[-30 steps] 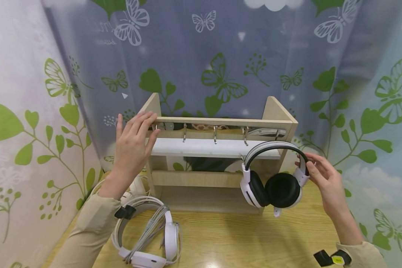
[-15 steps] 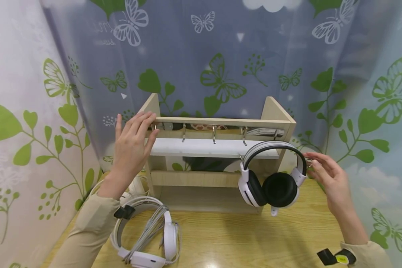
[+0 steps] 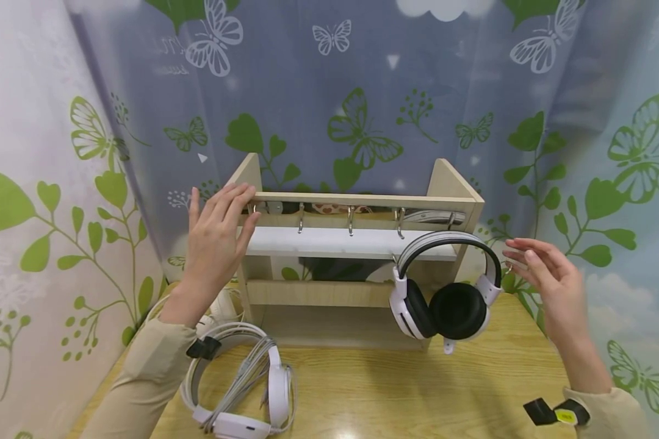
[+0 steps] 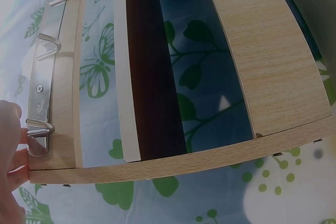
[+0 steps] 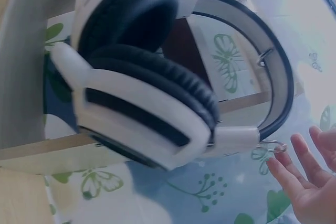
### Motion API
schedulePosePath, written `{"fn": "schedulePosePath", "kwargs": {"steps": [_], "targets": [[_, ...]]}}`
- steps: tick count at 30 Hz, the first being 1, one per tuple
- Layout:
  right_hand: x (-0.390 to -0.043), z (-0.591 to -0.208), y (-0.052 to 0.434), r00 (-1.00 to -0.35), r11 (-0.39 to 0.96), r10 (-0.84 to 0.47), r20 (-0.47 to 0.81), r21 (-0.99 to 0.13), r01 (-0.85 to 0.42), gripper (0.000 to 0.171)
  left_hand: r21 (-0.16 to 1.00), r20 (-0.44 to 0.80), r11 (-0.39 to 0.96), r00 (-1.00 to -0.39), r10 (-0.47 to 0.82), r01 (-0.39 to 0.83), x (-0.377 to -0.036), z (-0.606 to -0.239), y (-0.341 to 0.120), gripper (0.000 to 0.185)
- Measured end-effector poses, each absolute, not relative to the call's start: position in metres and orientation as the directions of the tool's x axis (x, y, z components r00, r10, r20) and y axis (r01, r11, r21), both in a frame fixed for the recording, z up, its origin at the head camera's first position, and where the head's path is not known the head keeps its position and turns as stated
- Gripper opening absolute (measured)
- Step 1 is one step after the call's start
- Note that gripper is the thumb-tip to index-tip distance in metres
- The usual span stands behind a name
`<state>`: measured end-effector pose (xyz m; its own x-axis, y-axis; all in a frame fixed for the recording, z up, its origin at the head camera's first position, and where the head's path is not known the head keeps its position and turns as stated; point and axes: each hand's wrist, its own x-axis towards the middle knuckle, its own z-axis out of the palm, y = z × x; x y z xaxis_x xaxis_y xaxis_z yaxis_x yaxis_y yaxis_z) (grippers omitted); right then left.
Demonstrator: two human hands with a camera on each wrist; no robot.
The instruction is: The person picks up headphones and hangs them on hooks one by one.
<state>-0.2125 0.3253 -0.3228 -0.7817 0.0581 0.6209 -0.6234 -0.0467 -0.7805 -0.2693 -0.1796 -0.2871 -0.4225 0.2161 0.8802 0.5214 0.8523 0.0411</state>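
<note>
While the left hand (image 3: pixel 215 241) braced the wooden hook rack (image 3: pixel 362 201) with flat fingers | black-and-white headphones (image 3: pixel 445 286) hung from rightmost hook (band over it) | right hand (image 3: pixel 549 280) open, just beside, touching nothing.

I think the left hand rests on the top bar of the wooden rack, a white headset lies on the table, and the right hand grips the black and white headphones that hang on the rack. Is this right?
Not quite: the right hand does not grip the black and white headphones. It is open beside them, fingers apart from the earcup, as the right wrist view shows. The left hand does rest on the wooden rack, and the white headset lies on the table.
</note>
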Motion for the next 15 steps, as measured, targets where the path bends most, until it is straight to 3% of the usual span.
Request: {"fn": "schedulePosePath", "kwargs": {"steps": [7, 15], "targets": [[-0.211, -0.298, 0.316, -0.745, -0.024, 0.075, 0.663, -0.746, -0.666, 0.033, 0.042, 0.88, 0.852, -0.424, 0.215, 0.521, -0.269, -0.287, -0.179, 0.042], [-0.214, -0.271, 0.299, -0.683, 0.172, -0.027, 0.73, -0.67, -0.722, 0.034, 0.043, 0.88, 0.851, -0.422, 0.216, 0.524, -0.269, -0.287, -0.179, 0.042]]}}
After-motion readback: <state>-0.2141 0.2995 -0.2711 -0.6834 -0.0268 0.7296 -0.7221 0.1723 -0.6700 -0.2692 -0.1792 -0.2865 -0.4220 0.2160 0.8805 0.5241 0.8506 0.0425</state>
